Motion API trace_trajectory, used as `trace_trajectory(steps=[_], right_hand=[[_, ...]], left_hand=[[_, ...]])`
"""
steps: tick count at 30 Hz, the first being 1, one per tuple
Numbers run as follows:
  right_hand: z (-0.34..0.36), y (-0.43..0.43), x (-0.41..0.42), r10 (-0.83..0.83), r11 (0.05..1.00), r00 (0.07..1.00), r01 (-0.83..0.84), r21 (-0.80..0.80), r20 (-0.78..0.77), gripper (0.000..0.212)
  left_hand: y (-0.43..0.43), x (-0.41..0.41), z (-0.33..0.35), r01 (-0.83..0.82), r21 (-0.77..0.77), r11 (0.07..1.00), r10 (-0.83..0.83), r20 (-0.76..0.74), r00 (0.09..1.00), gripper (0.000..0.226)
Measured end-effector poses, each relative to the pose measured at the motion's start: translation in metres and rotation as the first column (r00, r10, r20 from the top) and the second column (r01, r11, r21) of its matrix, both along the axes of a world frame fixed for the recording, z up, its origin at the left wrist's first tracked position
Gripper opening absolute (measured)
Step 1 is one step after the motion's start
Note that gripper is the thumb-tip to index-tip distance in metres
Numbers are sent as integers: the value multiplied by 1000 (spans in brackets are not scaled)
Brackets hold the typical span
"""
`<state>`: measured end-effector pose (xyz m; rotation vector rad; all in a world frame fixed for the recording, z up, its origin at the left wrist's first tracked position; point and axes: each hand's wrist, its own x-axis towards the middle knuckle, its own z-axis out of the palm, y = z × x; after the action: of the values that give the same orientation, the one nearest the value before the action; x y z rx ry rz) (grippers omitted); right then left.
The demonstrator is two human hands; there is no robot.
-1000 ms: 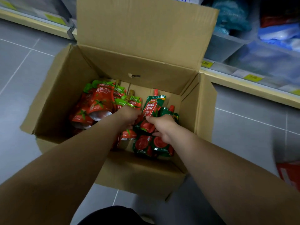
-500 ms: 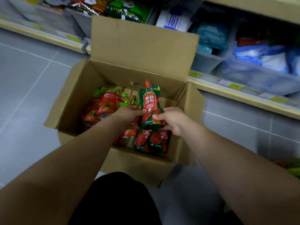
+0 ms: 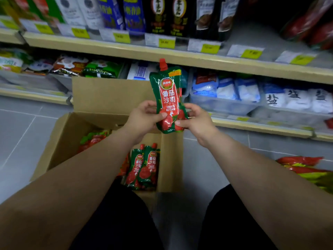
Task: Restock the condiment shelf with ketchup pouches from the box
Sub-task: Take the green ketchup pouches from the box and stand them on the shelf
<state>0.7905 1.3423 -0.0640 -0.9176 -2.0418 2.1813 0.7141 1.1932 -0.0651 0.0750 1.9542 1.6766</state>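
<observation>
Glossy, soft ketchup pouch [image 3: 169, 98], likely slippery and floppy; pinched low by left hand [image 3: 144, 120] and right hand [image 3: 196, 121]. Best gripped low, near firmer base.

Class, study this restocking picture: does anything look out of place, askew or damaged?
Yes: red and yellow-green packets lie on the floor at right, off any shelf. The held ketchup pouch looks intact and upright, and the box stands open normally.

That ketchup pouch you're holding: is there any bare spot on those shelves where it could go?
Both hands, left and right, hold the ketchup pouch. The upper shelf looks bare between the dark bottles and the red packs at far right. Left of that, bottles stand packed. The lower shelf's salt bags and snack packs crowd it.
</observation>
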Motion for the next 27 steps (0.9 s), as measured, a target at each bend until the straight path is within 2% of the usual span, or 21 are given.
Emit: trace_trajectory(steps=[4, 8, 13, 17, 24, 27], right_hand=[[23, 44, 9, -109, 990, 987, 119, 81, -122, 61], [42, 97, 23, -212, 940, 951, 261, 221, -223, 60], [59, 168, 44, -294, 870, 894, 397, 292, -339, 56], [69, 223, 54, -344, 802, 846, 490, 342, -406, 57], [91, 311, 42, -323, 644, 821, 555, 527, -471, 54], [87, 339, 34, -308, 600, 835, 542, 588, -455, 56]], left_hand=[[57, 2, 24, 30, 23, 999, -26, -173, 985, 33], [122, 8, 42, 98, 62, 993, -73, -324, 943, 39], [204, 22, 57, 243, 97, 965, -181, -426, 887, 64], [269, 31, 71, 302, 104, 948, -201, -543, 816, 66], [365, 24, 93, 243, 83, 966, -105, -735, 670, 61], [394, 17, 89, 205, 86, 975, -72, -751, 656, 61]])
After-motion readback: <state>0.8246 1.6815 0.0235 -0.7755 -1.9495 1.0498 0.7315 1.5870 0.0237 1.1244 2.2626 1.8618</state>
